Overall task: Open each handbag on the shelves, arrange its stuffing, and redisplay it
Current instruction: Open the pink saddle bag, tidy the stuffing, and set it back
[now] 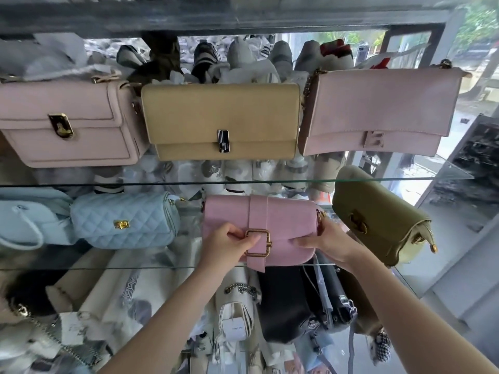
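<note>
as the left hand (229, 245) pinched the gold buckle (263, 242) and the right hand (325, 242) gripped the pink handbag (286, 220) between their fingers on the glass shelf (81, 268), its flap lay closed, stuffing seemingly unchecked.

A shop: handbags (220, 121) displayed on glass shelves (162, 183).

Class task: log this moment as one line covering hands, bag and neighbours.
pink bag: closed | left hand: pinches buckle strap | right hand: grips its end | neighbours: blue quilted bag left, olive bag right
</note>
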